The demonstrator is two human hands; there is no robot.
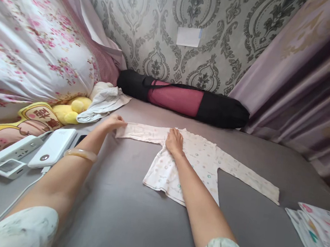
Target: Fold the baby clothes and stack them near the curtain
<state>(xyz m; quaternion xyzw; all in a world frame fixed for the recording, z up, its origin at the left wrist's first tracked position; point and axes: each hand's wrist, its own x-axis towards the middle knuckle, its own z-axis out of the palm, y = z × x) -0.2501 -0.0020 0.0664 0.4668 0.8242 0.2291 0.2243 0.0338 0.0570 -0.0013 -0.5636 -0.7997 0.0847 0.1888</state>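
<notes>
A small long-sleeved shirt (198, 162), pale pink with a scattered print, lies spread on the grey sheet (108, 212) with both sleeves stretched out sideways. My left hand (115, 123) pinches the cuff of the sleeve at the left. Near the shoulder of that same sleeve, my right hand (175, 141) lies flat on the cloth, pressing it down. The other sleeve slants to the right, untouched. My right forearm covers part of the shirt's body and lower hem.
Folded printed clothes (319, 230) lie at the right edge. At left are a power strip (2, 157), a white power bank (52, 148), a cable, a yellow plush cushion (4, 134) and a crumpled pale cloth (105, 103). A black and pink bag (176, 99) lies along the wall.
</notes>
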